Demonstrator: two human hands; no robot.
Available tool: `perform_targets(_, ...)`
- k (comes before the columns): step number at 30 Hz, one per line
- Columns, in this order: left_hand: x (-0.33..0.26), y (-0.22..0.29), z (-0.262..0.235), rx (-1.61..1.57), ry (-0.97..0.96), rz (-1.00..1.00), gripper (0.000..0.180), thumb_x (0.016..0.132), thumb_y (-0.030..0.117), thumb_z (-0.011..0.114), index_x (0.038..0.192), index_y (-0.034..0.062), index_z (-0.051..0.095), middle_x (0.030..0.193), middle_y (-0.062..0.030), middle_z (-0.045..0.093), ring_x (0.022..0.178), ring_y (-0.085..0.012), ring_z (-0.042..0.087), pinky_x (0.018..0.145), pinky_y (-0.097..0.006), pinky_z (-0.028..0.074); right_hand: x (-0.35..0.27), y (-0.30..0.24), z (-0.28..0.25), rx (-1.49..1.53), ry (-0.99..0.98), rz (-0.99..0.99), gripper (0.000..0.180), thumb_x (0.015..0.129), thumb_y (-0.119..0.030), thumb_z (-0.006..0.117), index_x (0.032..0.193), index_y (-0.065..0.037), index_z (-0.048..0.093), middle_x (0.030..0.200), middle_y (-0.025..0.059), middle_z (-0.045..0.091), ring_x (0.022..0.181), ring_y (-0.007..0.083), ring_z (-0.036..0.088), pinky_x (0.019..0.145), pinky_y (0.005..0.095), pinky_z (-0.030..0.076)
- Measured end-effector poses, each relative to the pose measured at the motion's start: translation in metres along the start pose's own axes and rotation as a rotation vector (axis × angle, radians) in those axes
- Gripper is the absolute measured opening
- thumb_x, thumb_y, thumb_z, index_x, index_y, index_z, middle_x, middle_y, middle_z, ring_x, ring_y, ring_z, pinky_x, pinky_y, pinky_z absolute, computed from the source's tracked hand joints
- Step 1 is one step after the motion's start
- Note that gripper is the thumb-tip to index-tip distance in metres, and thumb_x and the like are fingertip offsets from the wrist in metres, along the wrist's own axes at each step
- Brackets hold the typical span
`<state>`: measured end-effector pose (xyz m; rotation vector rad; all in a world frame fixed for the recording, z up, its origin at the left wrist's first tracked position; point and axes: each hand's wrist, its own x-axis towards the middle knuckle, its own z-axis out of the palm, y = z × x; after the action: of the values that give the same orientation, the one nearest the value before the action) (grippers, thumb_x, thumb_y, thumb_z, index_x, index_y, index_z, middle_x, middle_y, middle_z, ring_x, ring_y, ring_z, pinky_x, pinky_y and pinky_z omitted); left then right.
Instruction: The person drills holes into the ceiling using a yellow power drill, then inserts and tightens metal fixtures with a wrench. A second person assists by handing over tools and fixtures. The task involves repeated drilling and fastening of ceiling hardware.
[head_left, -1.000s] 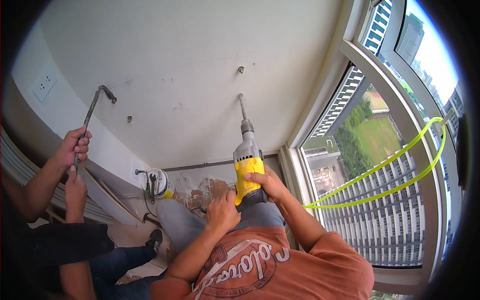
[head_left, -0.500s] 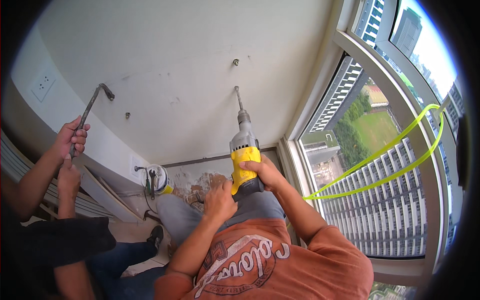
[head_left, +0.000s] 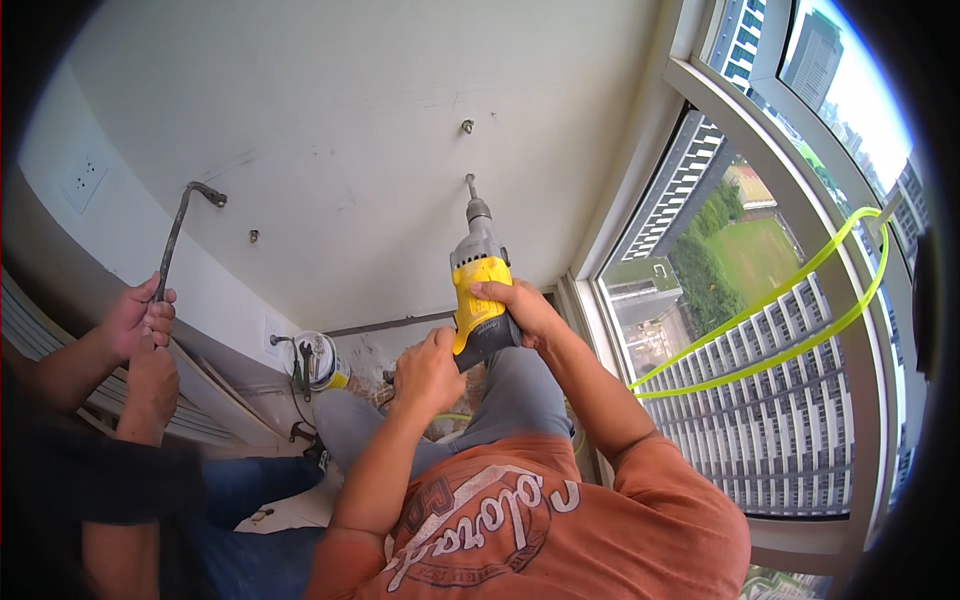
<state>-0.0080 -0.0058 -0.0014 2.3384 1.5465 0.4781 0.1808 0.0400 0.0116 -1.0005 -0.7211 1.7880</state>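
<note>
Against a white wall (head_left: 330,120), the right hand (head_left: 520,310) is wrapped tight round the yellow drill (head_left: 480,290). The left hand (head_left: 430,365), also closed, braces its base, steadying the bit below a bolt (head_left: 467,127). Less bit shows than half a second ago, and the drill sits nearer the wall. A co-worker's hands (head_left: 140,320) grip a bent bar (head_left: 175,235).

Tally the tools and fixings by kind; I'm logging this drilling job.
Drill: 1
Bent rod: 1
Bolts: 2
Yellow hose: 1
Total: 5
</note>
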Motion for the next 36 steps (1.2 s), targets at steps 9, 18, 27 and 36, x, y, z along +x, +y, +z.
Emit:
perform_targets(9, -0.026, -0.004, 0.022, -0.034, 0.024, 0.029, 0.051, 0.068, 0.009, 0.077, 0.111, 0.0060, 0.051, 0.102, -0.0161, 0.063, 0.092, -0.0410, 0.063, 0.076, -0.051, 0.050, -0.014, 0.025, -0.004, -0.022, -0.022, -0.095, 0.034, 0.081, -0.016, 0.073, 0.105, 0.004, 0.062, 0.090, 0.0126, 0.067, 0.076, 0.0228, 0.068, 0.068, 0.0349, 0.056)
perform_targets(18, -0.028, 0.001, 0.023, -0.022, -0.013, -0.014, 0.049, 0.070, 0.015, 0.078, 0.110, 0.0058, 0.052, 0.101, -0.0169, 0.063, 0.095, -0.0385, 0.063, 0.080, -0.049, 0.050, -0.018, 0.031, -0.005, -0.097, 0.026, -0.144, 0.038, 0.081, -0.020, 0.073, 0.107, 0.005, 0.061, 0.091, 0.0131, 0.067, 0.075, 0.0233, 0.068, 0.070, 0.0344, 0.056)
perform_targets(27, -0.024, -0.003, 0.029, -0.034, 0.036, -0.003, 0.046, 0.069, 0.010, 0.075, 0.108, 0.0066, 0.052, 0.100, -0.0160, 0.063, 0.094, -0.0392, 0.063, 0.079, -0.050, 0.049, -0.011, 0.030, -0.008, -0.058, 0.005, -0.110, 0.038, 0.081, -0.020, 0.072, 0.107, 0.006, 0.061, 0.090, 0.0136, 0.067, 0.075, 0.0229, 0.068, 0.069, 0.0344, 0.056)
perform_targets(36, -0.030, -0.004, 0.034, -0.049, 0.075, 0.021, 0.046, 0.069, 0.010, 0.075, 0.109, 0.0064, 0.052, 0.100, -0.0157, 0.063, 0.092, -0.0397, 0.063, 0.080, -0.050, 0.049, -0.015, 0.033, -0.008, -0.085, 0.007, -0.104, 0.036, 0.080, -0.019, 0.073, 0.105, 0.006, 0.063, 0.090, 0.0145, 0.068, 0.077, 0.0231, 0.069, 0.070, 0.0345, 0.056)
